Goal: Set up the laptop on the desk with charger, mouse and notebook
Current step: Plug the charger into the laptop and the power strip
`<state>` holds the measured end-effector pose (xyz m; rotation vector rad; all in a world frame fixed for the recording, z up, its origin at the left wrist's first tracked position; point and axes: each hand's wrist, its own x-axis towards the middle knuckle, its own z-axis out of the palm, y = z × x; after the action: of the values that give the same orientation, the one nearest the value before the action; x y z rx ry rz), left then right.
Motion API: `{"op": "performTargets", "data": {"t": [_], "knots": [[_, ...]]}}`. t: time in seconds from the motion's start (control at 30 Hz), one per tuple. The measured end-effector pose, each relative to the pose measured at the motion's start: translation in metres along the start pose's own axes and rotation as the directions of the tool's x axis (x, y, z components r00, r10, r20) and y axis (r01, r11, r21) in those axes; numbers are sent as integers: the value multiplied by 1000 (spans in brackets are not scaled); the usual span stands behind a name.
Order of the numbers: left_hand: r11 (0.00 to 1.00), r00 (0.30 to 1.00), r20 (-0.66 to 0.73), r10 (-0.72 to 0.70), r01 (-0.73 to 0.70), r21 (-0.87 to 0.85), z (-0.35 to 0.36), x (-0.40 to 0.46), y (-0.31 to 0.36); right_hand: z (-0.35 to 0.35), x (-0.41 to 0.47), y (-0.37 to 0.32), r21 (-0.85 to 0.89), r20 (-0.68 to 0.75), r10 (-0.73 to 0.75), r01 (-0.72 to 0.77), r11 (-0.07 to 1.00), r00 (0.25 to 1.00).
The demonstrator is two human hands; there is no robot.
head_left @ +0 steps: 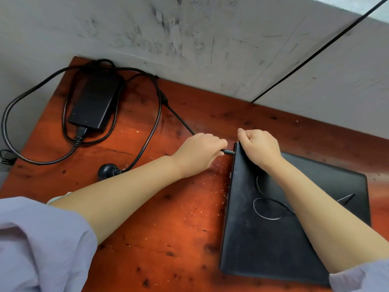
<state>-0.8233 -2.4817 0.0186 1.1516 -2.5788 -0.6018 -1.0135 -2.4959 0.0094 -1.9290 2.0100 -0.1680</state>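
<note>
One closed black laptop (294, 218) lies lower right on the red-brown wooden table (168, 228). The left hand (197, 152) pinches the charger's plug tip (228, 152) at its left edge; the right hand (261, 146) clenches that corner. One black charger brick (94, 100) sits upper left; bare table lies between.

Brightness: we find even, soft daylight, moderately bright.
Glare: a pale sheen lies on the surface (185, 226) at lower centre; the laptop lid (273, 239) shows dull grey reflections.
Shadows: faint and soft-edged, under the forearms and beside the charger brick (94, 100).
Distortion: wide-angle bending; we note the wall (189, 39) seam slanting at upper right.
Focus: centre fairly sharp; the sleeves (37, 245) at the lower corners are soft.
</note>
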Motion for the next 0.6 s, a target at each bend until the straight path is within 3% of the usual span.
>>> {"op": "performTargets", "data": {"t": [0.2,0.4,0.6], "knots": [[999,999,43,30,-32,39,3,6,-1,6,4,0,-21,-19,-11,11,1000,1000],[998,995,93,-41,36,56,20,13,-9,17,6,4,-28,21,-5,6,1000,1000],[993,997,71,-23,14,117,35,13,-13,21,-1,12,6,52,-147,147,989,988]]}}
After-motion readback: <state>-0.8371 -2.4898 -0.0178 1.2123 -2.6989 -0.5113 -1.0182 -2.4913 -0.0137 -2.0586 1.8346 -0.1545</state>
